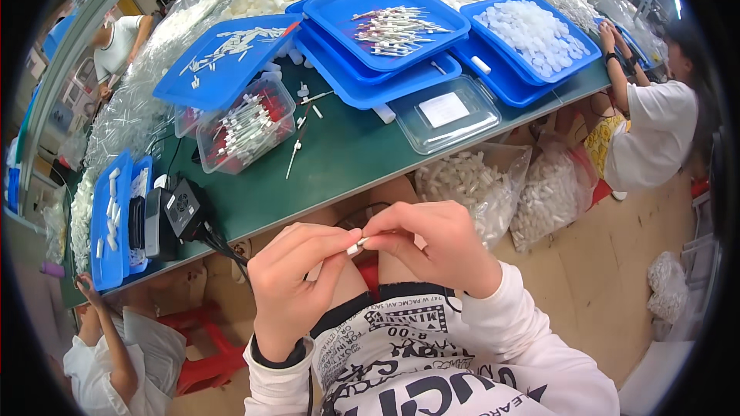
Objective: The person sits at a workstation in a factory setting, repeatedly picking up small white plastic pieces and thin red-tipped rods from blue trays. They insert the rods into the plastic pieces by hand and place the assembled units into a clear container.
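Observation:
Over my lap, just off the table's near edge, my left hand [297,277] and my right hand [435,246] meet fingertip to fingertip. Between them is a small white plastic tube piece [354,248], pinched by the thumb and index finger of each hand. My fingers cover part of it, so its full shape cannot be made out. On the green table [285,192] ahead, a clear plastic box [247,127] holds many thin white sticks with red parts. A few loose sticks [294,156] lie beside that box.
Blue trays [385,27] of sticks stand stacked at the back, with a blue tray of white caps [532,38] to their right. A clear lid [447,112] lies near the edge. Black devices [185,208] sit left. Bags of white parts [470,192] stand below. Co-workers sit left and right.

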Demonstrator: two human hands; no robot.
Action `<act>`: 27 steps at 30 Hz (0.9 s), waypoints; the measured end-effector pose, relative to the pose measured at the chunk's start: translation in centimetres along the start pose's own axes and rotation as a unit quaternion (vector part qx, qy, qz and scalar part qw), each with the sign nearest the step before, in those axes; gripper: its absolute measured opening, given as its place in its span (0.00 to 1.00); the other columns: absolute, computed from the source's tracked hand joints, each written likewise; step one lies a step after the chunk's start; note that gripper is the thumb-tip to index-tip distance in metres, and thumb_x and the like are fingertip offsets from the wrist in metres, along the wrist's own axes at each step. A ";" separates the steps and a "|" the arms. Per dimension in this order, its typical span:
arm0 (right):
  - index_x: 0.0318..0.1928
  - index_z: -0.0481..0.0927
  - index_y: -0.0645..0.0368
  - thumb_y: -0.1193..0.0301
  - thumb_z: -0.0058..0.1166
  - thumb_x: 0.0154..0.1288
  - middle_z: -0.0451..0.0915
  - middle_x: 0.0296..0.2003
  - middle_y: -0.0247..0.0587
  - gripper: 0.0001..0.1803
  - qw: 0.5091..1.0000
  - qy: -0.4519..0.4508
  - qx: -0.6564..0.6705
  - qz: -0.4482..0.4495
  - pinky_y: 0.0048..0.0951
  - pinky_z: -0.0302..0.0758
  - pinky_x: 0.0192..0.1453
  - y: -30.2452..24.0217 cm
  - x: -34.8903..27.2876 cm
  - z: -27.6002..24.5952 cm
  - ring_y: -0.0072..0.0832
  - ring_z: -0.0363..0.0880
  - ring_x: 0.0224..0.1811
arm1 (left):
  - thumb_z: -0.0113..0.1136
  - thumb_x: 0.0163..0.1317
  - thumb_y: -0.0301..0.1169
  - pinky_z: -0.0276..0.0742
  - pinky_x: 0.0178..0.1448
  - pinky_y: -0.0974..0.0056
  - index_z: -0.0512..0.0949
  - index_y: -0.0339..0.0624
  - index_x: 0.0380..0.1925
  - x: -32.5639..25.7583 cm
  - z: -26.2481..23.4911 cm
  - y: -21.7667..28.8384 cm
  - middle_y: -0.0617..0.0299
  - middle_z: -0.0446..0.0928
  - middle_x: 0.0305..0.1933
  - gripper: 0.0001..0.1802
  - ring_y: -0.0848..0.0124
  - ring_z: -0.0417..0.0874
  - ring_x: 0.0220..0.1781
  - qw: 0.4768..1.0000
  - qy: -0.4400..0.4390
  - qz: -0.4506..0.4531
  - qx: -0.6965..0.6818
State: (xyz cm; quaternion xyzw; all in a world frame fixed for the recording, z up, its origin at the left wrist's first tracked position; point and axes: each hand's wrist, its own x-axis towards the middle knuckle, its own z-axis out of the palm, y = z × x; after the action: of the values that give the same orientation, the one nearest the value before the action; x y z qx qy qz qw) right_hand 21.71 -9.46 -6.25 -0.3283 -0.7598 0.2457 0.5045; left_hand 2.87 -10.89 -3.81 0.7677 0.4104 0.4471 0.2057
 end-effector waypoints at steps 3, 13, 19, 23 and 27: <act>0.44 0.78 0.62 0.73 0.65 0.59 0.85 0.31 0.38 0.14 0.997 -0.038 0.022 0.060 0.24 0.77 0.31 -0.8 -0.7 0.0 0.28 0.82 0.25 | 0.61 0.47 0.12 0.75 0.34 0.71 0.85 0.34 0.34 -0.9 -0.1 -0.1 0.56 0.83 0.31 0.13 0.70 0.83 0.31 1.000 -0.003 0.010 0.011; 0.36 0.78 0.61 0.72 0.55 0.67 0.78 0.22 0.40 0.05 0.994 -0.070 0.023 0.079 0.26 0.69 0.27 -1.1 -1.1 -0.8 0.29 0.77 0.23 | 0.65 0.50 0.16 0.75 0.35 0.71 0.86 0.37 0.35 -1.0 0.0 -0.5 0.58 0.84 0.31 0.11 0.71 0.84 0.31 0.996 0.019 -0.040 -0.075; 0.35 0.80 0.61 0.71 0.56 0.67 0.77 0.22 0.41 0.07 0.989 -0.101 0.030 0.102 0.27 0.70 0.28 -0.7 1.6 -1.8 0.31 0.76 0.23 | 0.67 0.51 0.20 0.78 0.39 0.66 0.83 0.39 0.39 1.5 0.1 -1.1 0.57 0.84 0.35 0.13 0.66 0.84 0.34 0.998 -0.033 -0.029 -0.045; 0.35 0.82 0.64 0.69 0.57 0.66 0.81 0.27 0.40 0.09 0.990 -0.052 -0.006 0.134 0.26 0.73 0.33 2.2 6.7 -4.9 0.23 0.78 0.28 | 0.69 0.49 0.23 0.77 0.48 0.61 0.79 0.37 0.46 5.3 -2.5 -3.2 0.54 0.82 0.39 0.21 0.59 0.83 0.42 0.996 -0.015 -0.067 0.065; 0.36 0.82 0.64 0.68 0.58 0.65 0.82 0.28 0.39 0.10 0.980 0.025 -0.124 0.152 0.27 0.75 0.38 8.1 13.7 -8.4 0.24 0.79 0.31 | 0.61 0.55 0.20 0.76 0.47 0.58 0.80 0.33 0.39 8.4 -5.1 -8.0 0.48 0.81 0.39 0.10 0.52 0.82 0.41 0.981 0.029 -0.081 0.173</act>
State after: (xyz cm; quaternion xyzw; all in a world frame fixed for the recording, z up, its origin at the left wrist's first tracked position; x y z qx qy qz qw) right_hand 27.75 6.47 -0.53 -0.5059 -0.7131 0.2151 0.4351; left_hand -2.86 0.28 -2.30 0.7425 0.5483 0.3730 0.0939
